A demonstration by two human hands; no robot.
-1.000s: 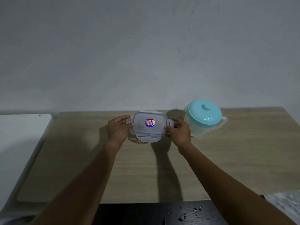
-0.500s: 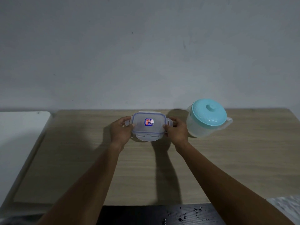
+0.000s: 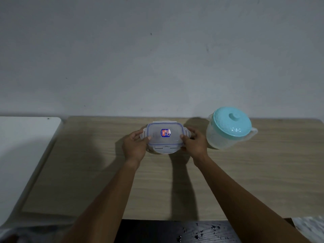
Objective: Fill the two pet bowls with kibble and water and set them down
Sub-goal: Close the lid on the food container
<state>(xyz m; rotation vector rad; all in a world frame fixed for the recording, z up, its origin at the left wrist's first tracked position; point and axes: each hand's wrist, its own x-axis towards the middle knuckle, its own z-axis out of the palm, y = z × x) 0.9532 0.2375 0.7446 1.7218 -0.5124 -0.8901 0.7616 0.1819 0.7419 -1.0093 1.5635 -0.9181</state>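
A clear rectangular container with a blue-edged snap lid and a small blue and red sticker sits near the back of the wooden table. My left hand grips its left end and my right hand grips its right end, thumbs on the lid. Its front and side lid flaps stick outward. To the right stands a translucent pitcher with a turquoise lid, handle pointing right. The container's contents are hidden by the frosted lid. No pet bowls are in view.
A white surface adjoins the table on the left. A grey wall rises right behind the table. Below the table's near edge lies a dark floor with small black specks, and a pale patterned patch shows at the bottom right.
Both hands have stayed on the container's ends. The view has shifted slightly left and down, so the pitcher sits further right in the frame.
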